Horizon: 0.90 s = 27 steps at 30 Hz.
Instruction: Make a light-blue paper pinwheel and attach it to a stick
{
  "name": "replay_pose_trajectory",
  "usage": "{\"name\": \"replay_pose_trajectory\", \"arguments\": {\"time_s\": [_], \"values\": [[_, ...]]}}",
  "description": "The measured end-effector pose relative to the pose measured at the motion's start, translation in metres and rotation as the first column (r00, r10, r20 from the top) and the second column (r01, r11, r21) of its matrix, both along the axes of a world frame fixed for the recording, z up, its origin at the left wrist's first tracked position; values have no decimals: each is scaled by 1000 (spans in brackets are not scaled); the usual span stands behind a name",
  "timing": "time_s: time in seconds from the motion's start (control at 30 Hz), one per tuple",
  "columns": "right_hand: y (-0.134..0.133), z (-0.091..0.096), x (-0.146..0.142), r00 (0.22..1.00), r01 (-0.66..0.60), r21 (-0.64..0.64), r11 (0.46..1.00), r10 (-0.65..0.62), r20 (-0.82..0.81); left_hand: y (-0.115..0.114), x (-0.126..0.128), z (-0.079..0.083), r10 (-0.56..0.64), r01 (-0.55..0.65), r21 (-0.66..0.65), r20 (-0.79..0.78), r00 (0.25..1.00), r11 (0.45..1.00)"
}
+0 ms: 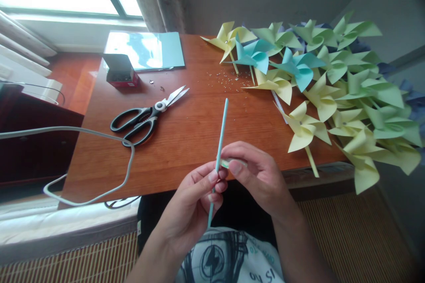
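A thin light-blue paper stick stands nearly upright in front of me, its top leaning slightly right. My left hand pinches it below the middle between thumb and fingers. Close beside the stick, my right hand is closed on what looks like a small roll of clear tape, pale with a bit of green. The fingers cover most of that roll. Both hands are over the near edge of the wooden table.
Many yellow, green and blue paper pinwheels crowd the table's right side. Scissors lie partly spread at left, near a small opened box and blue sheets. A white cable loops over the left edge. Tiny scraps dot the middle.
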State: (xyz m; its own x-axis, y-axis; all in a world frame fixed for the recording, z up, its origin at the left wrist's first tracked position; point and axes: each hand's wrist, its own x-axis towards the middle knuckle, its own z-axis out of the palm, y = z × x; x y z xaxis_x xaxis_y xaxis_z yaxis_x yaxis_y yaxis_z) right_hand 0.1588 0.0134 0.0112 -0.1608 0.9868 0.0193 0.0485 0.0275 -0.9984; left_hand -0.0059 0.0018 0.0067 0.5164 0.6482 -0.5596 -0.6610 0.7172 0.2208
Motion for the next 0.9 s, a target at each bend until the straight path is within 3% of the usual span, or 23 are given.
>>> {"name": "replay_pose_trajectory", "arguments": {"time_s": [0.2, 0.47, 0.6, 0.9], "values": [[0, -3, 1, 1000, -17, -29, 999, 17, -12, -3, 0, 0, -6, 10, -45, 92, 996, 999], [5, -6, 5, 982, -106, -87, 991, 90, -166, -4, 3, -1, -53, 53, 9, 20, 998, 999], [6, -4, 5, 975, -140, -152, 978, 110, -194, -4, 3, -2, -55, 55, 14, -6, 998, 998], [5, -4, 4, 975, -130, -134, 982, 102, -196, -6, 8, -3, -58, 60, 30, -74, 996, 998]]}}
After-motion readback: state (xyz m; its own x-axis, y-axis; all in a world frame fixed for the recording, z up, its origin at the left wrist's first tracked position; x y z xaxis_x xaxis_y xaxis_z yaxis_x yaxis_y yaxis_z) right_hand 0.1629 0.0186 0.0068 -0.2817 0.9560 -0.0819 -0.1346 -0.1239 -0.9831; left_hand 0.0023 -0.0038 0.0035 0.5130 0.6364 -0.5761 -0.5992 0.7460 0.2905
